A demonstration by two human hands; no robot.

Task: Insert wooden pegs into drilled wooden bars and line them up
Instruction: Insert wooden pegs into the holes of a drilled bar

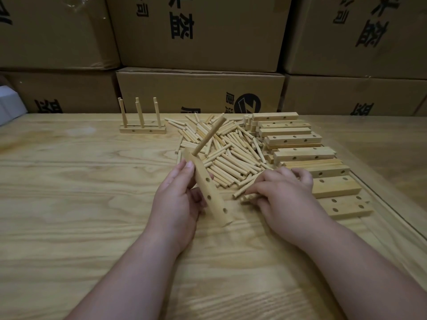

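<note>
**One bar finished, a second begun, most stock untouched**

Head view: the left hand (178,199) grips a drilled bar (204,188) tilted above the desk (69,204), with one peg (209,136) seated in its far hole and the nearer holes empty. The right hand (280,195) reaches into the near edge of the loose peg pile (228,155), fingers curled round a peg or two (248,197). At the back left stands a completed bar (142,130) with upright pegs. To the right, a stack of drilled bars (298,148) waits. By my reading the job is at an early stage: one assembly done, this bar barely started, many bars left.
</note>
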